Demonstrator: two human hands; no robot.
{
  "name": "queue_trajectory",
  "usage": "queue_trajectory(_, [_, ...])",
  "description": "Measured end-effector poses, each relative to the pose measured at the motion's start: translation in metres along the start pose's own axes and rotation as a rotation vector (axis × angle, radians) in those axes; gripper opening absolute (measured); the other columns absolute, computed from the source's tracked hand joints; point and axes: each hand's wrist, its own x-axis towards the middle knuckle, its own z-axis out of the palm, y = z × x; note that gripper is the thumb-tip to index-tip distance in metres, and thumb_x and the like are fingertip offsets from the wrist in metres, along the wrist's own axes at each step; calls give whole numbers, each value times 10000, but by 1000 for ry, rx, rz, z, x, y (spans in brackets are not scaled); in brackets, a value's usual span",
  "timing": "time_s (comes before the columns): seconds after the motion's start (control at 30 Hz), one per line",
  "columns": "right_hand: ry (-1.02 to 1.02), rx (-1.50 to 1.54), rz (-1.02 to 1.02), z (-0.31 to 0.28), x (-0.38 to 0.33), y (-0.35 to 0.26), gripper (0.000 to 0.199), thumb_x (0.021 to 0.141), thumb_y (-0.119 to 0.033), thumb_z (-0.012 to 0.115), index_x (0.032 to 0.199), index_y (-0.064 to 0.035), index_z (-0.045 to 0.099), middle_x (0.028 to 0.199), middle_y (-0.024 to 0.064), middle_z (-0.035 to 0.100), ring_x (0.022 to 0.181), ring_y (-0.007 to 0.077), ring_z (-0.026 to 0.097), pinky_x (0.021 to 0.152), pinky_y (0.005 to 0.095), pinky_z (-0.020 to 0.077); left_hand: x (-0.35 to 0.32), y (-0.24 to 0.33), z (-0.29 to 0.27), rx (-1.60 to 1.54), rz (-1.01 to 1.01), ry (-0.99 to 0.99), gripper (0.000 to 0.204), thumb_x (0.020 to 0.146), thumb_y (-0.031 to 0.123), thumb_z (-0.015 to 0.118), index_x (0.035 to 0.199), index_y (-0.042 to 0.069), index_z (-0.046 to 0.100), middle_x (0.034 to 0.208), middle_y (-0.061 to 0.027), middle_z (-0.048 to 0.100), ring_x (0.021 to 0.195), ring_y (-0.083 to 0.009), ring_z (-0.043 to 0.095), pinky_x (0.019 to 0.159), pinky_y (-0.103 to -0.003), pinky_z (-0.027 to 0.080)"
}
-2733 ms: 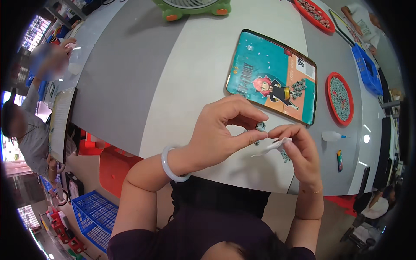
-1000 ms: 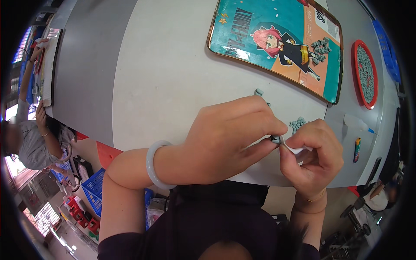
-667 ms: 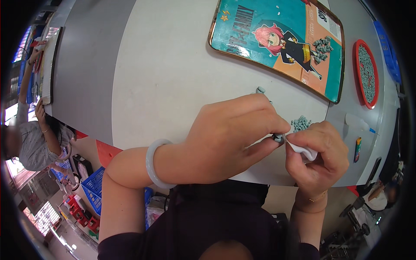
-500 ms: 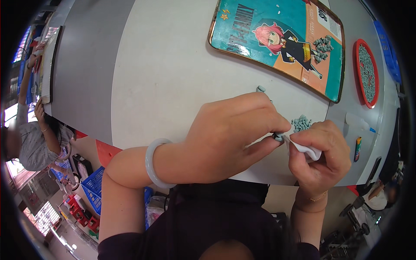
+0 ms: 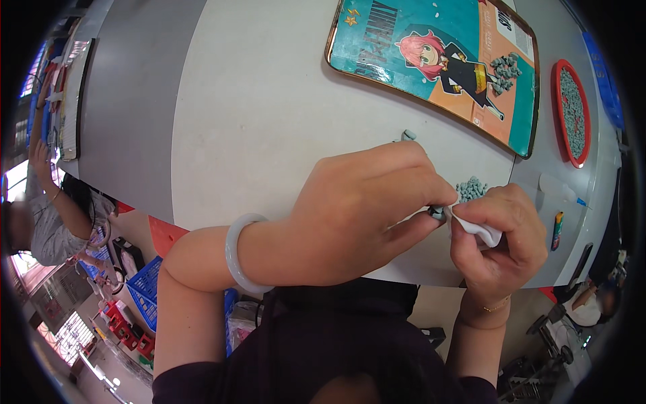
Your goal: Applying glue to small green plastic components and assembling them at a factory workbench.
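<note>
Between thumb and forefinger, my left hand (image 5: pixel 367 212) pinches a small blue-green stone piece (image 5: pixel 436 213) with a dark part beside it. My right hand (image 5: pixel 501 236) is closed on a crumpled white tissue (image 5: pixel 481 232), its tip touching or very near the stone piece. Just beyond the fingers lies a small pile of blue-green stones (image 5: pixel 472 189) on the white table surface (image 5: pixel 249 121). A couple of larger stone pieces (image 5: pixel 408 135) rest past my left knuckles, partly hidden by that hand.
At the far right of centre lies an illustrated tray (image 5: pixel 431 74) bearing a heap of stones (image 5: pixel 505 73). Right of it stands a red oval dish (image 5: pixel 572 114) of small stones. A clear bottle with a blue tip (image 5: pixel 558 188) and a small tube (image 5: pixel 557 230) lie nearby. Another person (image 5: pixel 54 222) sits at left.
Both hands have shifted very slightly to the right, still holding the stone piece and the tissue. The person at left has moved an arm.
</note>
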Motion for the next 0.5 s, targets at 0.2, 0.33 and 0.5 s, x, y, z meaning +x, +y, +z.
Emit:
queue_trajectory(0.2, [5,-3,-7,0,0,-1,248,537,77,624,767,-15,630,623,51,577,523,156,514,447,240,383,0,0,0,11,0,1,337,593,-51,703,908,50,642,759,-74,610,676,-190,592,567,-260,475])
queue_trajectory(0.33, [8,-2,-12,-1,0,-1,249,537,75,626,769,-15,629,617,52,575,521,155,514,447,241,385,0,1,0,14,-3,-1,341,589,-56,701,909,49,642,758,-75,609,679,-191,590,569,-260,474])
queue_trajectory(0.5, [19,-5,-11,-2,0,-2,251,537,76,627,770,-16,629,609,54,569,517,156,513,447,239,385,0,1,0,13,-5,-9,346,587,-56,701,911,47,642,759,-76,609,685,-192,590,573,-261,473])
